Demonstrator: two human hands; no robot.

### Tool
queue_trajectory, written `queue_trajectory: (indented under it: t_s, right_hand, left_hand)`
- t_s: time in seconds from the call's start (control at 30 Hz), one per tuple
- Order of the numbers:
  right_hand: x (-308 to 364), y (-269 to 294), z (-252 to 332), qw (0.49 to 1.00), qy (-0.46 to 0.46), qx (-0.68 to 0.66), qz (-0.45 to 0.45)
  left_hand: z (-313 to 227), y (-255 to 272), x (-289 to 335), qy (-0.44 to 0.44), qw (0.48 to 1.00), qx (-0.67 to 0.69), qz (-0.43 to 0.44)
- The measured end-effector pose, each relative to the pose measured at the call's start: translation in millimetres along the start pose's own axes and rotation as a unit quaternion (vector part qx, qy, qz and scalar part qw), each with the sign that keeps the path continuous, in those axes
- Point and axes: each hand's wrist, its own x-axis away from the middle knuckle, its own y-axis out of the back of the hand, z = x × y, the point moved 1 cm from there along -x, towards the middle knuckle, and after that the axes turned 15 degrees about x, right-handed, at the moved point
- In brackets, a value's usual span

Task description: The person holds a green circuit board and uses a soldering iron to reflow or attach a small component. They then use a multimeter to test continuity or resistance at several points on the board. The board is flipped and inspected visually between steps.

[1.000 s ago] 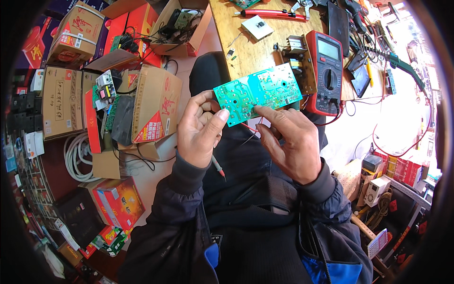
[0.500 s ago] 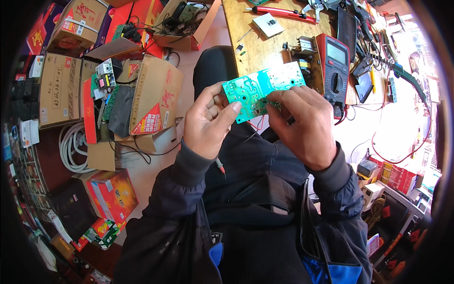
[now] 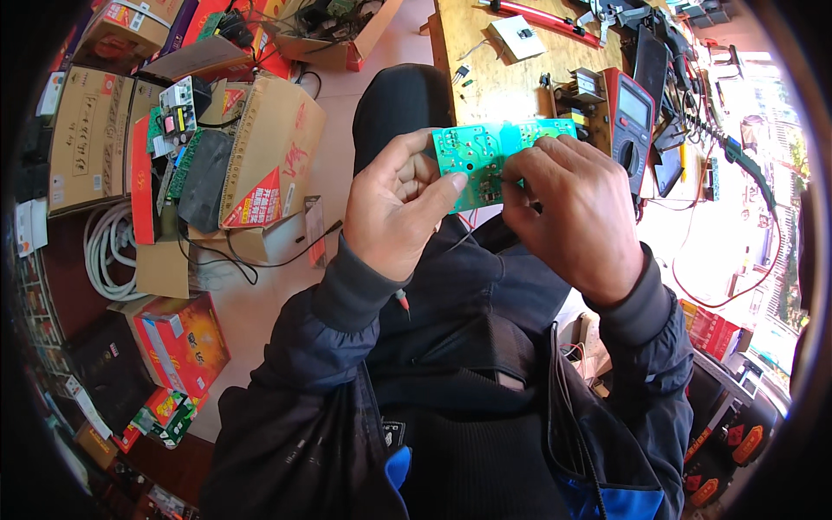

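My left hand (image 3: pixel 397 198) grips the left end of a green circuit board (image 3: pixel 477 160), thumb on top and fingers behind. The board's solder side, with small parts on it, faces up above my lap. My right hand (image 3: pixel 572 204) is over the board's right half, its fingers curled and pinched together against the surface. Whatever lies between those fingertips is hidden. Below my left wrist a test probe's red tip (image 3: pixel 402 301) shows, most of it covered by the hand and sleeve.
Beyond the board a wooden bench (image 3: pixel 494 91) carries a red multimeter (image 3: pixel 631 121), a white square block (image 3: pixel 517 38) and a red pen-like tool (image 3: pixel 555 24). Cardboard boxes (image 3: pixel 276 152) with boards and cables stand at the left, near a coiled white hose (image 3: pixel 108 251).
The board and both hands have shifted slightly right in view, and the board looks tilted more edge-on. The surroundings have shifted too. My right fingers stay curled at the board.
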Motion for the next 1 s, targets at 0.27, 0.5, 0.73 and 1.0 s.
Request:
queue_trajectory:
  t_s: [0.27, 0.5, 0.73, 1.0]
  right_hand:
    - [-6, 5, -7, 0.998, 0.051, 0.014, 0.024]
    - [-11, 10, -13, 0.994, 0.096, 0.033, 0.049]
    - [-13, 12, -13, 0.992, 0.107, 0.032, 0.056]
    - [-2, 12, -19, 0.998, 0.060, 0.002, 0.008]
  left_hand:
    - [0, 3, -2, 0.000, 1.000, -0.001, 0.004]
    - [2, 3, -3, -0.005, 1.000, 0.007, 0.001]
    - [1, 2, -2, 0.001, 1.000, 0.008, -0.004]
    - [-3, 1, -3, 0.006, 1.000, 0.003, -0.004]
